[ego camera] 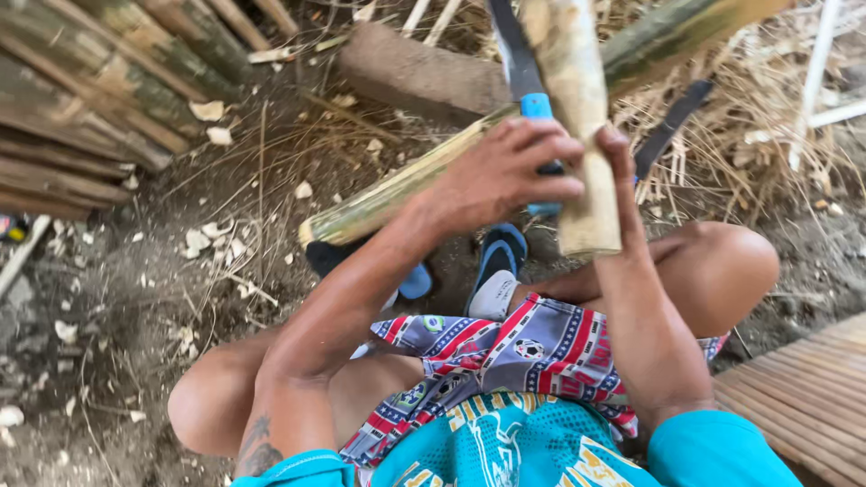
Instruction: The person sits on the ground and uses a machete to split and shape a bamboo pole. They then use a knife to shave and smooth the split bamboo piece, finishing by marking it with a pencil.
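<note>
The left hand [505,176] grips a blue-handled knife [528,99] against the bamboo piece [577,117] held by the right hand [622,171], above a long bamboo pole [388,194] on the ground.

Blue-handled knife [538,108], pale bamboo [577,117]

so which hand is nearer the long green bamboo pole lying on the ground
Left. The left hand, gripping a blue-handled knife, sits right over the long green bamboo pole; the right hand holds a pale bamboo piece further away.
</note>
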